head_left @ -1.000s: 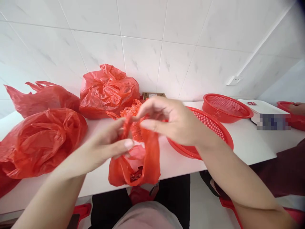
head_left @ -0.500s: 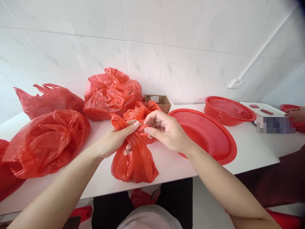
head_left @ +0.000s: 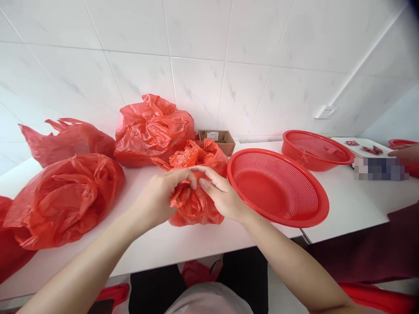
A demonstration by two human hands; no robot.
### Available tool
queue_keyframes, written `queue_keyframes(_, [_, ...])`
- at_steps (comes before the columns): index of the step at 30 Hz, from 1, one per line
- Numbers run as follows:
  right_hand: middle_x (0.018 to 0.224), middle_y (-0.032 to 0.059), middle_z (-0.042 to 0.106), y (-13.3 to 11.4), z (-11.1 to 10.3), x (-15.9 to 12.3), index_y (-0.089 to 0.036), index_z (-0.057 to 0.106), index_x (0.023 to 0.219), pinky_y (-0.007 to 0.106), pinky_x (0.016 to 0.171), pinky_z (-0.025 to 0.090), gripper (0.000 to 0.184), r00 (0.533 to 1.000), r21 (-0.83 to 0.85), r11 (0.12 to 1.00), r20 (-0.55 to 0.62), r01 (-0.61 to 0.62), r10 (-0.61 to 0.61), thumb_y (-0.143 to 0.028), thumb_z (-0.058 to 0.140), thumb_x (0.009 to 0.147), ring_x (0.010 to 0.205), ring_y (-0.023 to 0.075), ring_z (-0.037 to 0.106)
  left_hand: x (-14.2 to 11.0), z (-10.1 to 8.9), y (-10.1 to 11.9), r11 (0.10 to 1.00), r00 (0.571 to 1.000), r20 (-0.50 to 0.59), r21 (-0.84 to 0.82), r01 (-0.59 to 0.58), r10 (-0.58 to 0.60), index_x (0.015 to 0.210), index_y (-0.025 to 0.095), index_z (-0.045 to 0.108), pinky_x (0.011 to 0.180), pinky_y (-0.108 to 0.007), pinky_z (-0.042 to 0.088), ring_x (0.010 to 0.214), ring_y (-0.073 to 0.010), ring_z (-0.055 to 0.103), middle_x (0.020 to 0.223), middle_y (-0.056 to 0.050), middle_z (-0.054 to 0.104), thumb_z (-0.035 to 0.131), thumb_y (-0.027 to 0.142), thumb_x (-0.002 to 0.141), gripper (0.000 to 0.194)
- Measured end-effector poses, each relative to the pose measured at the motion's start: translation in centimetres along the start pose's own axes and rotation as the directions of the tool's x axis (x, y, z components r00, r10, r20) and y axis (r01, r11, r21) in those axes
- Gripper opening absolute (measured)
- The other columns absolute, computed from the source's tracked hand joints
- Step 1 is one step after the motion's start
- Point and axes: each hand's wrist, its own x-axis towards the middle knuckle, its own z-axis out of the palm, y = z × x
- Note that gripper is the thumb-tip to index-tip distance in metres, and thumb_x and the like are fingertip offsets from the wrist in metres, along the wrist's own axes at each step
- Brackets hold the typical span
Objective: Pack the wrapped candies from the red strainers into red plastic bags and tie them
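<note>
Looks down on a white table (head_left: 140, 248), with a big crumpled bag (head_left: 153, 131) behind and a mesh basket (head_left: 262, 192) to the right. Holds a small red bag (head_left: 199, 211) left of the basket, by its bunched top, with curled left hand (head_left: 157, 196) and narrowly pinching right hand (head_left: 225, 196).

1 red bag (head_left: 13, 255) cut off left, pixelated patch (head_left: 381, 168) unreadable

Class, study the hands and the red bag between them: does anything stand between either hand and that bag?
Nothing visible does. The left hand and right hand are at the bag's gathered top; the red basket sits off to the right.
</note>
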Motion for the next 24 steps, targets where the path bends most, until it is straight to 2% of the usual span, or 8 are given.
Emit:
queue_keyframes(3, [0.122,0.0040,0.062,0.4,-0.3,0.1,-0.027,0.055,0.126,0.036,0.100,0.047,0.032,0.993,0.141,0.989,0.115,-0.053,0.037,-0.038,0.050,0.097,0.114,0.0166,0.057,-0.4,1.5,-0.1,0.945,0.943,-0.245,0.290,-0.152,0.227,0.096,0.021,0.059,0.058,-0.021,0.043,0.079,-0.0128,0.061,0.102,-0.003,0.063,0.053,0.002,0.079,0.026])
queue_keyframes(6, [0.104,0.0032,0.065,0.0,-1.0,-0.1,-0.022,0.063,0.109,0.032,0.089,0.050,0.023,0.983,0.091,0.994,0.179,-0.053,0.036,-0.037,0.051,0.097,0.101,0.0154,0.061,-0.4,2.1,-0.1,0.918,0.897,-0.293,0.320,-0.234,0.331,0.105,0.023,0.059,0.071,-0.023,0.050,0.095,-0.0145,0.063,0.111,-0.004,0.062,0.053,0.004,0.086,0.028])
queue_keyframes(10, [0.102,0.0053,0.062,-1.5,-2.3,-0.6,-0.020,0.061,0.097,0.033,0.084,0.047,0.018,0.990,-0.373,0.917,0.057,0.143,-0.132,-0.030,0.046,0.099,0.096,0.0163,0.058,0.0,1.8,-0.8,0.940,0.933,-0.207,0.237,-0.245,0.296,0.125,0.022,0.057,0.091,-0.027,0.051,0.108,-0.0168,0.063,0.120,-0.006,0.064,0.051,0.006,0.089,0.040])
queue_keyframes(14, [0.088,0.0043,0.063,-2.3,-5.0,-1.1,-0.020,0.058,0.088,0.030,0.074,0.043,0.019,0.947,-0.682,0.657,0.218,0.320,-0.236,-0.026,0.043,0.099,0.083,0.0161,0.056,-1.1,0.9,-2.3,0.923,0.969,-0.079,0.331,-0.197,0.235,0.132,0.019,0.055,0.098,-0.037,0.050,0.119,-0.0236,0.058,0.138,-0.012,0.057,0.050,0.016,0.094,0.038])
queue_keyframes(16, [0.077,0.0012,0.060,-2.0,-7.2,-1.1,-0.021,0.057,0.085,0.028,0.068,0.040,0.021,0.962,-0.752,0.603,0.244,0.268,-0.123,-0.028,0.043,0.099,0.074,0.0148,0.054,-2.7,-0.1,-2.8,0.927,0.981,0.023,0.323,-0.190,0.193,0.122,0.021,0.062,0.097,-0.041,0.051,0.124,-0.0265,0.054,0.143,-0.010,0.054,0.048,0.020,0.095,0.031])
queue_keyframes(19, [0.074,-0.0003,0.059,-0.7,-10.2,-0.8,-0.021,0.056,0.080,0.028,0.066,0.037,0.025,0.989,-0.840,0.537,0.135,0.079,0.066,-0.031,0.042,0.099,0.071,0.0147,0.053,-5.2,-1.8,-2.9,0.964,0.981,0.165,0.225,-0.141,0.105,0.093,0.024,0.070,0.099,-0.044,0.050,0.136,-0.0306,0.043,0.147,-0.004,0.050,0.047,0.025,0.095,0.023])
queue_keyframes(22, [0.070,-0.0016,0.056,0.4,-11.1,0.0,-0.021,0.050,0.075,0.028,0.064,0.035,0.029,0.980,-0.846,0.532,0.062,-0.050,0.192,-0.035,0.040,0.098,0.065,0.0142,0.050,-6.1,-2.7,-2.1,0.995,0.957,0.272,0.023,0.101,-0.104,0.076,0.024,0.069,0.108,-0.049,0.042,0.144,-0.0330,0.030,0.156,0.003,0.036,0.047,0.034,0.095,0.030])
queue_keyframes(24, [0.072,-0.0015,0.058,0.5,-10.4,0.6,-0.021,0.050,0.075,0.029,0.064,0.037,0.029,0.975,-0.805,0.585,0.036,-0.102,0.220,-0.037,0.040,0.098,0.066,0.0144,0.050,-5.3,-2.3,-1.4,0.926,0.952,0.254,-0.287,0.243,-0.171,0.079,0.026,0.072,0.112,-0.049,0.037,0.142,-0.0317,0.034,0.153,0.003,0.042,0.041,0.042,0.097,0.039])
